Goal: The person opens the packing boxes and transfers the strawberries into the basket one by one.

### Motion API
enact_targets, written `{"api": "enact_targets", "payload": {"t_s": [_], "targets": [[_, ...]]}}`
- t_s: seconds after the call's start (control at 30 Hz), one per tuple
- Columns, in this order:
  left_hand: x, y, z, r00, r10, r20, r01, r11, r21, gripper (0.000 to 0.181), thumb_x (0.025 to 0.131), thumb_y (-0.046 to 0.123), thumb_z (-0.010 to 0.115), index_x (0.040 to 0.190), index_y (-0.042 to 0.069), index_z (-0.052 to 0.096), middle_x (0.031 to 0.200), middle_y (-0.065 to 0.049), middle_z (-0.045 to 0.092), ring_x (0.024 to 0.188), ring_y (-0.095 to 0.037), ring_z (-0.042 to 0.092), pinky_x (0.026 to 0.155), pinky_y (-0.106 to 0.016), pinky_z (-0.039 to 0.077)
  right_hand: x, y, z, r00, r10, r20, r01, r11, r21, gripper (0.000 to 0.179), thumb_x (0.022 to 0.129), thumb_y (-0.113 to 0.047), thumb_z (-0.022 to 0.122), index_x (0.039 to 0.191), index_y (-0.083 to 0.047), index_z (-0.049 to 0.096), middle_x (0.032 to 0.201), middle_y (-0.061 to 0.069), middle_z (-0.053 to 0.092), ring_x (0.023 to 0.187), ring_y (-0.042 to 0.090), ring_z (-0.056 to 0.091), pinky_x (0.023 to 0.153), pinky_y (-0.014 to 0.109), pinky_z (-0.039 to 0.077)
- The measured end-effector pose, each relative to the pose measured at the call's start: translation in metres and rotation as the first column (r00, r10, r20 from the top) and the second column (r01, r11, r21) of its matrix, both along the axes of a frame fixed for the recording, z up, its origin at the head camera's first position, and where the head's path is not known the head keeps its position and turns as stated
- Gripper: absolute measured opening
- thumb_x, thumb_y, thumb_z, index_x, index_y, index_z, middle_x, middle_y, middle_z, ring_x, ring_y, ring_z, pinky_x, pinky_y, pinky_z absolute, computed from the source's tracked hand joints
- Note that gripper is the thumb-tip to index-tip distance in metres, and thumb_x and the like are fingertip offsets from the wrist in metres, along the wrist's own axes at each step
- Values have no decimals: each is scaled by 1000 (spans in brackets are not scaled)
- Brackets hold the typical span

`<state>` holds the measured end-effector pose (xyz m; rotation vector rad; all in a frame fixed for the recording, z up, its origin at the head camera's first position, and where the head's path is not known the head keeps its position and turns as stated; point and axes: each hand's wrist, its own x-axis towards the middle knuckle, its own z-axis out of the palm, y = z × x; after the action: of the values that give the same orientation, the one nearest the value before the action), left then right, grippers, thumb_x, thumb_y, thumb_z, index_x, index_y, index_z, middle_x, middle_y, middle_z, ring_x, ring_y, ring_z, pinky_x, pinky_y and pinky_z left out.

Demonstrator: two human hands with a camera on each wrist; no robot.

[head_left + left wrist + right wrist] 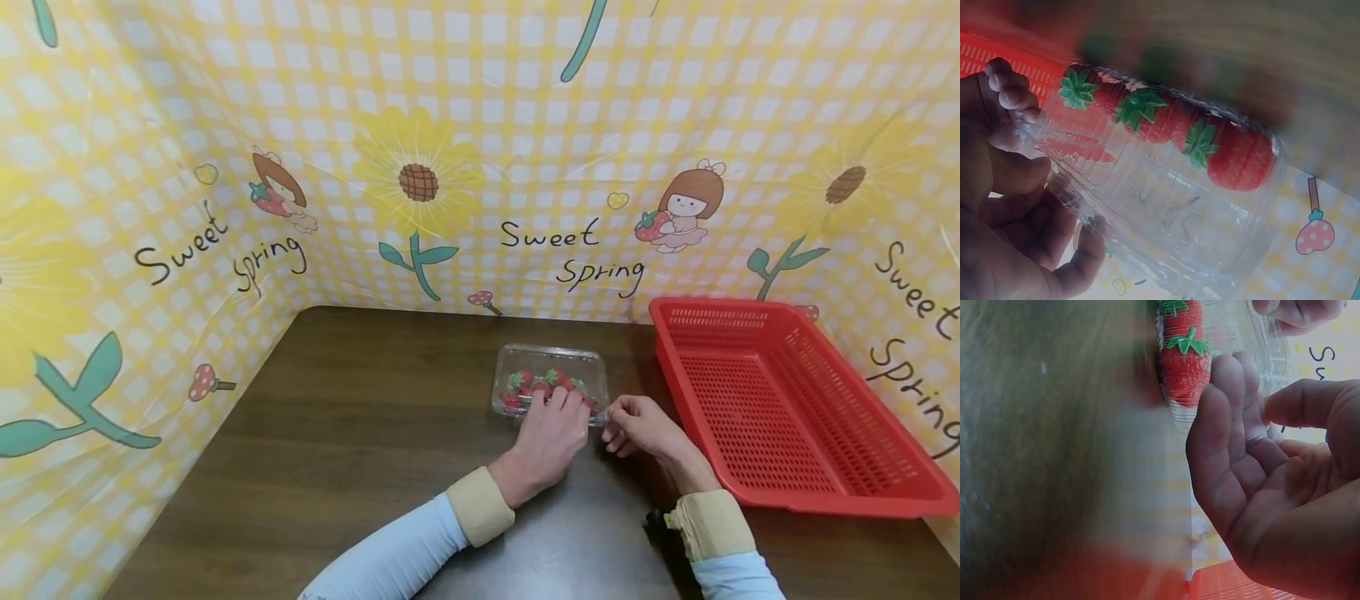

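Note:
A clear plastic box (pixel 551 360) stands on the table, with several red strawberries (pixel 552 377) with green leafy tops inside. In the left wrist view the strawberries (pixel 1138 115) line up along the box's bottom. My left hand (pixel 546 437) grips the near edge of the box, its fingers over the rim and the thumb on the near side. At the near right corner, my right hand (pixel 637 429) pinches the plastic edge between thumb and index finger. Its other fingers (pixel 1229 394) are bent beside the box wall in the right wrist view.
A large red perforated basket (pixel 750 492) sits to the right of my right hand, near the box. Behind the brown wooden table (pixel 337 417) hangs a yellow checked cloth (pixel 465 192) with printed flowers, which also covers both sides.

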<state>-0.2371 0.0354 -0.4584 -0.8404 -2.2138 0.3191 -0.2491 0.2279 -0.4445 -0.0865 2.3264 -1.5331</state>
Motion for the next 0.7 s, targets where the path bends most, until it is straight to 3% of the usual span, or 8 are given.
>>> {"api": "enact_targets", "payload": {"t_s": [0.43, 0.7], "targets": [[2, 7, 7, 996, 74, 56, -74, 997, 5, 13, 89, 29, 61, 96, 18, 61, 91, 2, 58, 87, -18, 52, 74, -37, 41, 3, -2, 6, 1000, 11, -16, -11, 999, 51, 19, 100, -8, 43, 97, 7, 55, 72, 6, 67, 61, 16, 65, 59, 35, 57], [2, 10, 7, 994, 75, 76, -80, 995, 57, 9, 90, 26, 61, 96, 18, 61, 91, 3, 60, 87, -16, 54, 74, -37, 41, 3, -2, 6, 1000, 0, -27, 2, 997, 75, 19, 100, -6, 43, 96, 7, 55, 70, 6, 65, 60, 16, 64, 57, 35, 57]]}}
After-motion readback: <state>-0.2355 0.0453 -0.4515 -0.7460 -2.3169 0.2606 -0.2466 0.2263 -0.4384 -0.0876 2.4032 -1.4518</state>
